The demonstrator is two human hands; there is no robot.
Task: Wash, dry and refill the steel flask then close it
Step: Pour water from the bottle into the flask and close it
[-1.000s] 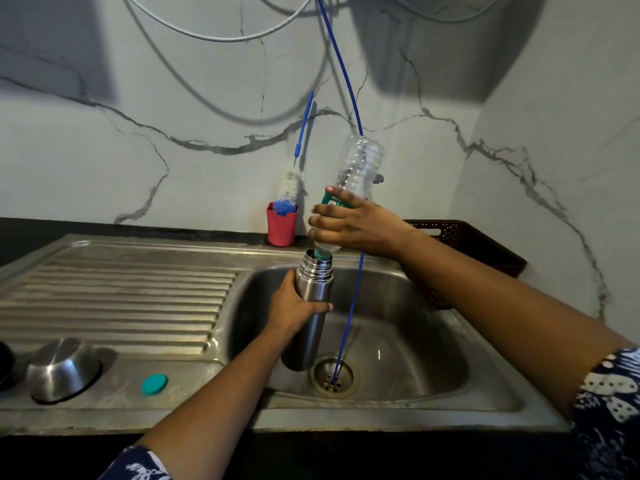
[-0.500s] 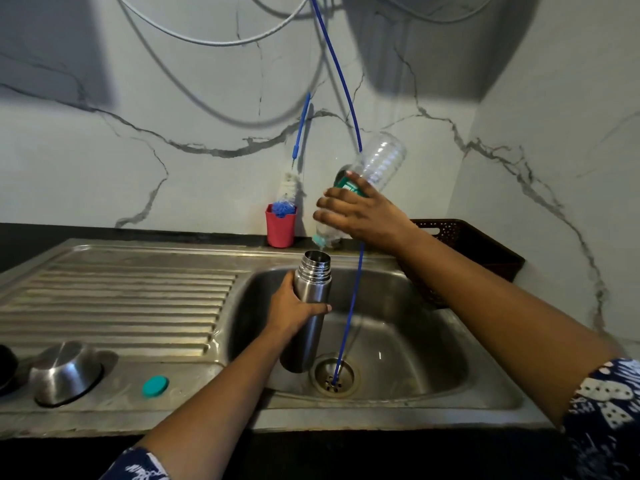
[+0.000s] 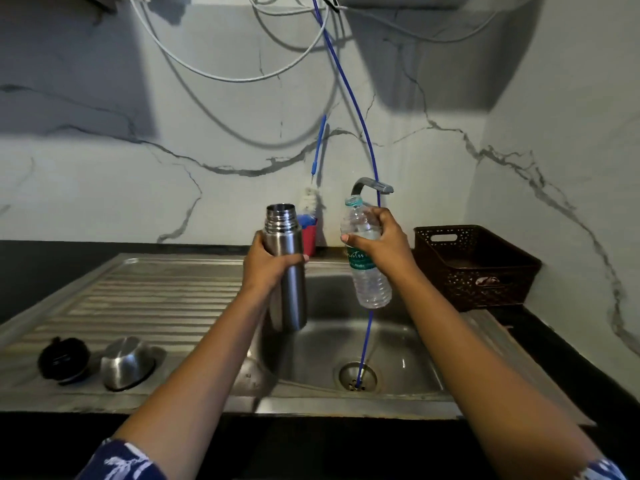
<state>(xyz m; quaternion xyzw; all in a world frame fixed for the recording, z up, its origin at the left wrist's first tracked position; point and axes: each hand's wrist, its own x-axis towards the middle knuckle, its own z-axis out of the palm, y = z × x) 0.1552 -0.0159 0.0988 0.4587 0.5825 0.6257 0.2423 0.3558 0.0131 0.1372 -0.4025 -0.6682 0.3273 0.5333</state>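
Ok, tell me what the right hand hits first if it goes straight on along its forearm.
The right hand, gripping the bottle, would probably reach the brush in the red cup first, just right of the flask; depth is unclear.

Left hand (image 3: 266,268) grips the flask (image 3: 289,296) upright, mouth open, above the sink (image 3: 408,344). Right hand (image 3: 384,244) grips the bottle (image 3: 370,289), neck up, near the flask but apart from it. On the drainboard (image 3: 156,299): steel cup (image 3: 126,362), inverted, and black stopper (image 3: 64,358) beside it. Basket (image 3: 474,268) stands right of the sink.
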